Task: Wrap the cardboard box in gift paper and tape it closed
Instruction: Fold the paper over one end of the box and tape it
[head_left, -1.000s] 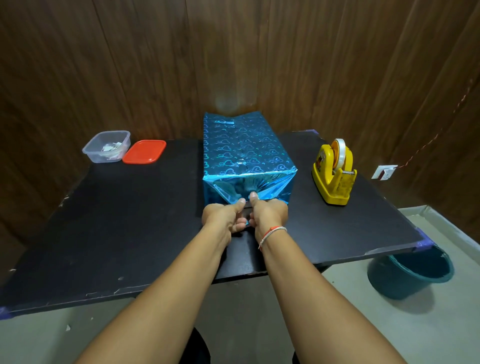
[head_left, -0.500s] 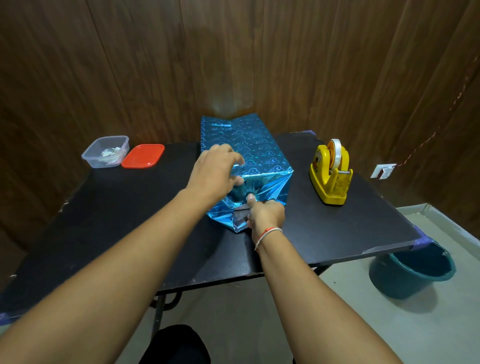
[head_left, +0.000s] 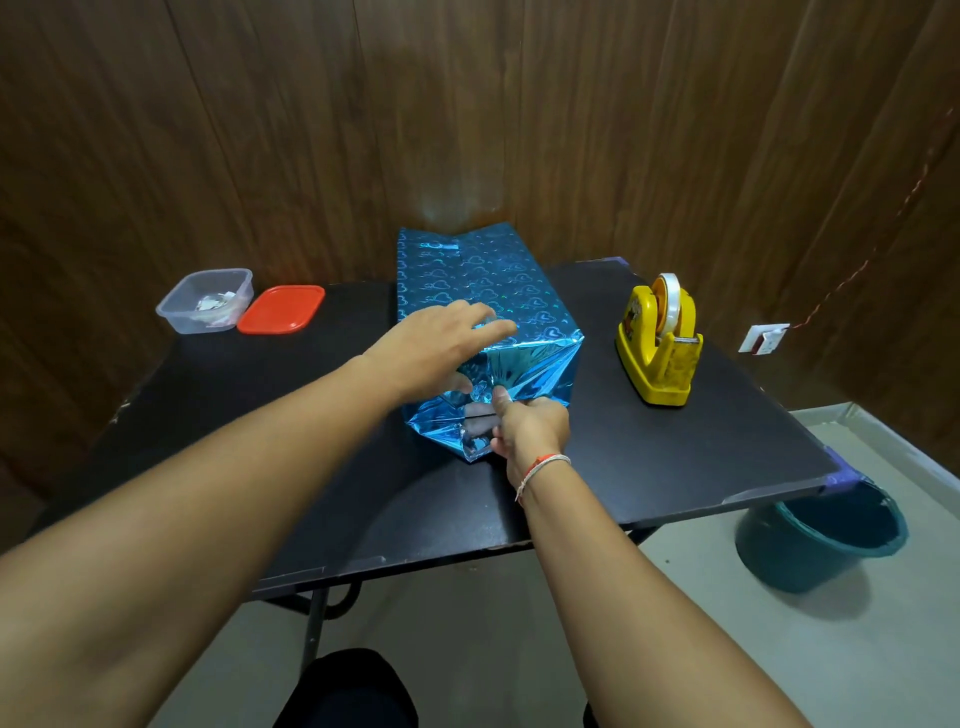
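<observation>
Spreading flatter on box top now, left hand.

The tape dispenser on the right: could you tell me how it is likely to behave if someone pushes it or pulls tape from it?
The tape dispenser has a broad base flat on the table, so it will probably slide, not tip. Its chunky body suggests some weight, which may steady it during a one-handed pull. The roll sits high, so a sharp sideways tug might rock it.
</observation>
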